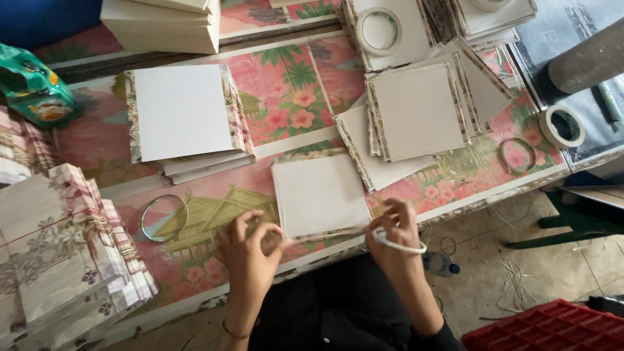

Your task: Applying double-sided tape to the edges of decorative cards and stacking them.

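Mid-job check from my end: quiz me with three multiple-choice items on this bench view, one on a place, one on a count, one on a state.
1. Where does the white square board under the hands lie?
A. at the near table edge
B. on the floor
C. on the red crate

2. How many white tape rolls lie flat on the far and right parts of the table?
A. none
B. two
C. five

3. What is the right hand doing?
A. resting flat and empty
B. holding a tape roll with tape drawn to the left hand
C. gripping the green bag

Key: 1 A, the board sits at the near edge between both hands. 2 B, one roll lies on a far stack, another at the right. 3 B, a tape strip spans from the roll to the left hand.
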